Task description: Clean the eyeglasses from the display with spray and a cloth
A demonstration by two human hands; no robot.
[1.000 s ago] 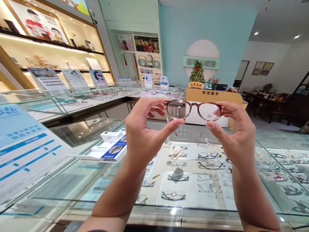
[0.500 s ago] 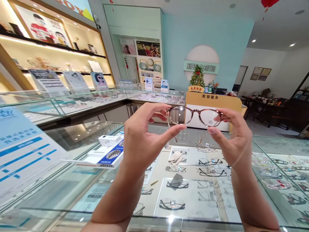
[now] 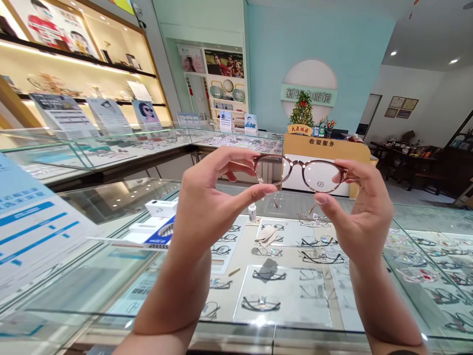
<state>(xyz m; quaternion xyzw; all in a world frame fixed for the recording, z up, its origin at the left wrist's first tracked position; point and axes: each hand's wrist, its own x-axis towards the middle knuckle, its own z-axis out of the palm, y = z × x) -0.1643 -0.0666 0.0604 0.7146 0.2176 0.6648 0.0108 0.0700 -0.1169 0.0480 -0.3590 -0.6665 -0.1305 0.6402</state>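
Note:
Between my two hands, above the glass counter, is a pair of eyeglasses [image 3: 297, 163] with a thin brown frame and clear round lenses. A small printed mark shows on the lens at the right. My left hand [image 3: 210, 197] pinches the left end of the frame, its thumb below the lens. At the other end, the fingers and thumb of my right hand [image 3: 364, 207] grip the hinge area. The temple tips hang below, pointing away from me; the fingers hide part of the temples.
The glass display counter [image 3: 218, 315] holds rows of spectacle frames [image 3: 260, 302] on white panels. On its top are a folded cloth [image 3: 266, 235], a small white bottle [image 3: 252, 212], an open box [image 3: 158, 222] and a sign [image 3: 33, 227]. A cashier desk [image 3: 328, 150] stands behind.
The eyeglasses have come slightly nearer to me and look larger, still in both hands. My view has dipped a little, and the white bottle now shows fully.

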